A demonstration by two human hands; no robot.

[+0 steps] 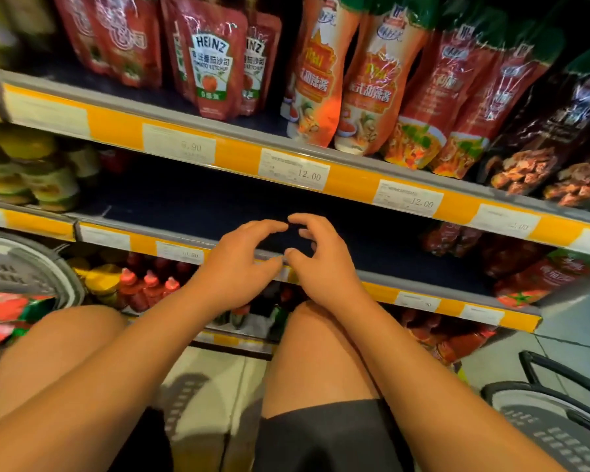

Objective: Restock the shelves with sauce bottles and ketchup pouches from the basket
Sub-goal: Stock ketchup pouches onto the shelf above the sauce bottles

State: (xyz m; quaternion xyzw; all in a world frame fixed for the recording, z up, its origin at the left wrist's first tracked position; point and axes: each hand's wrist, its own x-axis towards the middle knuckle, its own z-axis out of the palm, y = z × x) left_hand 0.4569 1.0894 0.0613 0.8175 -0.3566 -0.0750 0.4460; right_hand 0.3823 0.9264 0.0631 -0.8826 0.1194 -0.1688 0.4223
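Observation:
My left hand (239,264) and my right hand (317,260) hover side by side in front of the middle shelf (191,206), fingers loosely curved, fingertips nearly touching, holding nothing. The dark shelf board behind them is bare in the centre. Heinz ketchup pouches (212,63) and tall orange sauce bottles (321,80) stand on the shelf above. Red ketchup pouches (539,277) lie at the right end of the middle shelf. Small red sauce bottles (150,287) stand on the shelf below. A basket (31,267) with red pouches (4,315) sits at the left.
A dark plastic basket (552,424) with a black handle stands on the floor at the lower right. Jars with yellow lids (31,165) fill the left of the middle shelf. Dark pouches (559,137) stand at the upper right. My bare knees are below the hands.

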